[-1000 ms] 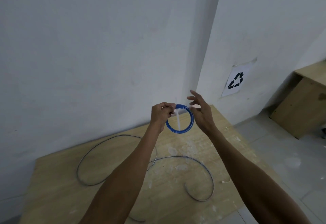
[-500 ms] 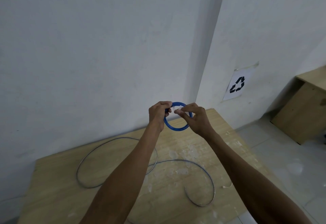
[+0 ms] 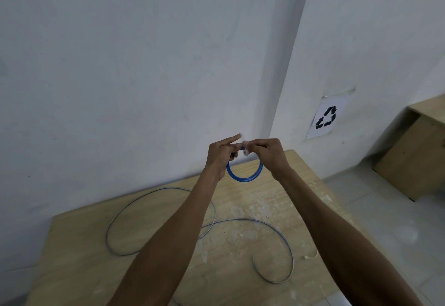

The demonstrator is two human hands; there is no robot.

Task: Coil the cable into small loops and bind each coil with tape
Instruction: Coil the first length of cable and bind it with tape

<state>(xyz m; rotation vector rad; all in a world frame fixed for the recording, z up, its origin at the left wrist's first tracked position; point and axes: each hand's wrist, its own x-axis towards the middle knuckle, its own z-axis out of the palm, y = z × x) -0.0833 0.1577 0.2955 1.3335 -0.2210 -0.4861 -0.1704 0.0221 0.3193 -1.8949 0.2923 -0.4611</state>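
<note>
A: Two hands (image 3: 222, 155) meet at the top of one small blue coil (image 3: 243, 176), held up in the air above the wooden table (image 3: 240, 279). The left hand, that first one, is curled round the coil's upper left part, its thumb and bent fingers pinching the strands, while its index finger (image 3: 230, 140) sticks out straight, pointing up and to the right.

B: And the right hand (image 3: 271, 153)?

A: Closed too. Its fingers are folded in and its fingertips (image 3: 250, 143) press on a small white piece of tape (image 3: 245, 151) at the coil's top, right beside the left hand's grip. Whether the tape goes fully round the strands I cannot tell; it is small and partly hidden by the fingers.

B: How are the arms set?

A: Both forearms reach forward and upward from the bottom edge, converging so the knuckles nearly touch. The coil hangs below and between the two hands, its ring facing the camera, tilted a little.

B: Anything under the hands?

A: A long grey cable (image 3: 163, 219) lies loose on the table below the forearms, in one wide loop under the left arm and a hooked curve under the right. Well off to the right of the right hand, a recycling sign (image 3: 326, 119) is stuck to the wall, and a wooden cabinet (image 3: 419, 158) stands further right.
</note>
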